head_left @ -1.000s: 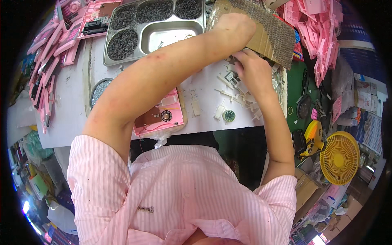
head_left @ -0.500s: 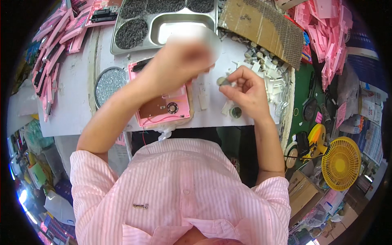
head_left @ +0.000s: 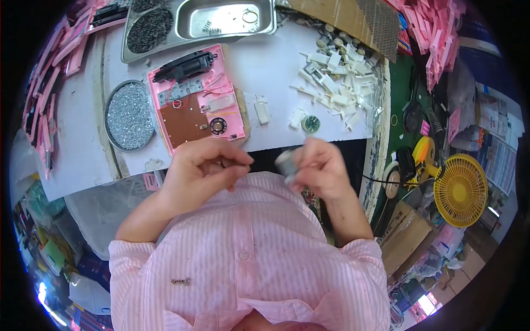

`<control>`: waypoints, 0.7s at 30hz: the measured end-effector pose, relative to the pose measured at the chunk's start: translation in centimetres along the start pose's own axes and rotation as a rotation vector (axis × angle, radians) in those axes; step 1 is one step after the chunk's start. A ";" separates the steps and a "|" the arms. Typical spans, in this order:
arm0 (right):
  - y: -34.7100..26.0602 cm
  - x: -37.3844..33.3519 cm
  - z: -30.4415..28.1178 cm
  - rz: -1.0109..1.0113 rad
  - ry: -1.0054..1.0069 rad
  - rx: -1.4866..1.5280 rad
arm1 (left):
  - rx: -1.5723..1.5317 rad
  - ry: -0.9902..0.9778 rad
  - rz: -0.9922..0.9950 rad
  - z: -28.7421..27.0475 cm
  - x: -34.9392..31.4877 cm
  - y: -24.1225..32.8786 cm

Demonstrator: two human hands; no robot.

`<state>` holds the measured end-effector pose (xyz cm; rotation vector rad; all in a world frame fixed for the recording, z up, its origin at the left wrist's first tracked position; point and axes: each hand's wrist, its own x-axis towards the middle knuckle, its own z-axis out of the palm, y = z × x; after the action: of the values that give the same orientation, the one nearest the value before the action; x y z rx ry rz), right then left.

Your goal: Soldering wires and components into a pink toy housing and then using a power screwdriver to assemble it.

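Note:
My left hand (head_left: 201,171) is at the table's front edge, thumb and forefinger pinched; what sits between the tips is too small to make out. To its right, my right hand (head_left: 324,170) is closed on a small grey-white part (head_left: 285,164), smeared by motion. The two hands are apart. Behind my left hand lies an open pink plastic casing (head_left: 237,113) with a brown board (head_left: 185,122), a round black speaker (head_left: 218,127), thin wires and a black module (head_left: 186,66). White plastic pieces (head_left: 261,112) and a round greenish disc (head_left: 311,123) lie beyond my right hand.
A round dish of silvery bits (head_left: 130,116) stands left of the casing. At the back is a metal compartment tray (head_left: 270,25) with dark small parts. White parts (head_left: 337,83) are heaped at the right, near cardboard (head_left: 353,22). Pink casings (head_left: 72,41) are stacked at far left.
Both hands have come back toward my body, the left from over the tray area. The pink casing's inside now shows. The view has shifted slightly.

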<state>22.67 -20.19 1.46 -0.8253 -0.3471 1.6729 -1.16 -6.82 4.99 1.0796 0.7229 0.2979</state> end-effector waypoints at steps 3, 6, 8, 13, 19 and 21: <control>-2.2 -1.0 -3.4 -0.220 0.250 -0.303 | 0.074 0.048 0.160 -1.1 -0.8 -1.8; -3.5 -0.3 -4.5 -0.300 0.391 -0.727 | 0.377 0.056 0.397 -1.7 -0.2 -2.0; -3.3 -0.1 -5.2 -0.285 0.403 -0.995 | 0.321 0.106 0.345 -1.3 -0.2 -2.3; -3.2 1.0 -3.6 -0.206 0.428 -1.305 | 0.204 0.191 0.273 -1.0 -0.7 -2.9; -3.0 1.5 -2.5 -0.319 0.403 -1.625 | 0.416 0.153 0.505 -1.7 -0.4 -3.1; -3.0 1.2 -2.2 -0.299 0.437 -1.273 | 0.317 0.156 0.408 -1.5 -0.6 -3.0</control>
<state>26.27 -18.63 1.43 -1.8947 -1.1978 0.8048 -3.00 -7.53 2.16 1.5199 0.6984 0.6375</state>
